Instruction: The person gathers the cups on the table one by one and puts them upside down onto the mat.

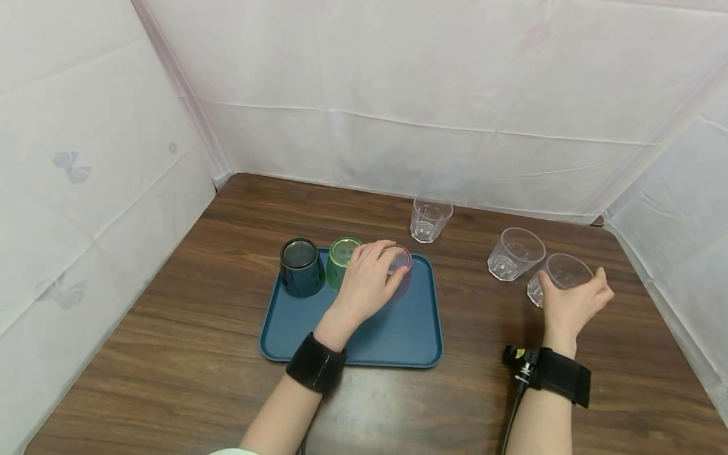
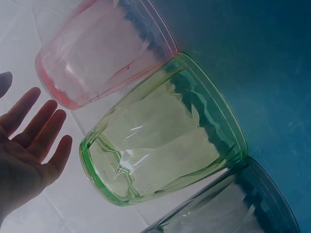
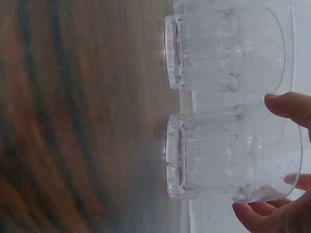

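Observation:
Three tinted cups stand upside down in a row on a blue tray (image 1: 398,341): a dark grey cup (image 1: 301,275), a green cup (image 2: 155,141) and a pink cup (image 2: 107,53). My left hand (image 1: 366,278) is over the green and pink cups, partly hiding both. In the left wrist view its fingers are spread near the pink cup's raised base, with a gap between. On the right, my right hand (image 1: 573,306) holds a clear cup (image 3: 233,158) near its rim, thumb on one side and fingers on the other. That cup stands upright on the table.
A second clear cup (image 1: 516,253) stands upright right beside the held one. Farther back, a third clear cup (image 1: 432,218) is near the table's rear edge. White curtains (image 1: 364,76) enclose the wooden table (image 1: 188,309) at the back and sides.

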`<state>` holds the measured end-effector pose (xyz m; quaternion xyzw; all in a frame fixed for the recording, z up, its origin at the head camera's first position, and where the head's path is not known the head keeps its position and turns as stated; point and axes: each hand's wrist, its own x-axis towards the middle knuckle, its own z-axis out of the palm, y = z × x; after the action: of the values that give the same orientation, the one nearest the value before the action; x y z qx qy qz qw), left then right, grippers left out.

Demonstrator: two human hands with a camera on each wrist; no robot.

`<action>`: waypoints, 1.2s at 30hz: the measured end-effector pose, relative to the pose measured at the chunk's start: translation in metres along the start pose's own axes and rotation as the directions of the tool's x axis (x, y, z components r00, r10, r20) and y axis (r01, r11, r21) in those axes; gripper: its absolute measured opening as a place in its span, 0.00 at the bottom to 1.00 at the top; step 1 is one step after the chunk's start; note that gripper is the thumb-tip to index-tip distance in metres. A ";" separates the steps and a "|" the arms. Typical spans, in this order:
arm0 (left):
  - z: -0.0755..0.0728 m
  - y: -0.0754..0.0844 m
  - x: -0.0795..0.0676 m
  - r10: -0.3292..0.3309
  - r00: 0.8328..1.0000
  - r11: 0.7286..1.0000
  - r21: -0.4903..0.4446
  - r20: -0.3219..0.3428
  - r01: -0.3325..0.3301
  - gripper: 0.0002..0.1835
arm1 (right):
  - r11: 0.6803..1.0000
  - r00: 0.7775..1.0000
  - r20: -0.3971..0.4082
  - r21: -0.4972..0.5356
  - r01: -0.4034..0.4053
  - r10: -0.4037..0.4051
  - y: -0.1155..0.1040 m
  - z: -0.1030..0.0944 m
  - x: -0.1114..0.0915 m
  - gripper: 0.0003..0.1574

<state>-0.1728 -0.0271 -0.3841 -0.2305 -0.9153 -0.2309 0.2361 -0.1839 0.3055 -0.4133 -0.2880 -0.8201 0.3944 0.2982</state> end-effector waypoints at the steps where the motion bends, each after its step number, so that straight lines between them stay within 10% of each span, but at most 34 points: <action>1: -0.001 0.000 0.000 -0.003 1.000 1.000 -0.002 0.002 0.003 0.15 | 1.000 1.000 -0.004 0.002 -0.006 0.006 -0.001 0.000 0.000 0.59; 22: -0.005 0.002 0.000 -0.025 0.996 1.000 0.017 0.082 0.024 0.10 | 0.999 0.984 -0.171 -0.023 0.043 -0.046 -0.036 -0.015 -0.004 0.52; 36: -0.004 0.002 0.000 -0.021 0.995 1.000 0.009 0.101 0.020 0.10 | 0.996 0.995 0.057 0.039 -0.084 0.082 -0.065 -0.030 -0.014 0.51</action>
<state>-0.1705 -0.0277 -0.3809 -0.2313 -0.9293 -0.2176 0.1882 -0.1689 0.2752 -0.3484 -0.3044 -0.8071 0.4313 0.2645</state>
